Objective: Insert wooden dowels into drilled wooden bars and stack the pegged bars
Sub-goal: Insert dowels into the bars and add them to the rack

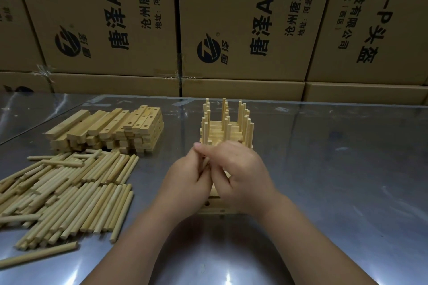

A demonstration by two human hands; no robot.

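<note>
Closest to me, one stray dowel (pixel 39 255) lies apart from the rest near the front edge of the shiny metal surface (pixel 335 180). Both forearms reach in to the middle, where the left hand (pixel 185 183) and right hand (pixel 243 169) meet, knuckles nearly touching. Their fingers (pixel 215 152) are curled in, and between them they pinch a dowel (pixel 205 162), held roughly upright. Only a short stretch of it shows, so I cannot tell whether the left hand has spares tucked in its palm. Directly beneath the hands lies a drilled bar (pixel 212 208), with two open holes showing at its near end. I take it the dowel is being steered down into a hole under the hands, both hands used to hold it square.

To the left, within easy reach of the left hand, the loose dowels (pixel 69 192) lie in a broad heap, mostly parallel, which makes picking one off simple. Beyond them the blank bars (pixel 111 129) are piled in a tidy block, holes facing up. Straight beyond the hands stand the pegged bars (pixel 227 132), stacked with their pegs upright in three rows, placed so a finished bar need only go forward. With that much stock on the left, the job looks far from done. Behind everything, printed cardboard boxes (pixel 243 18) wall off the back.
</note>
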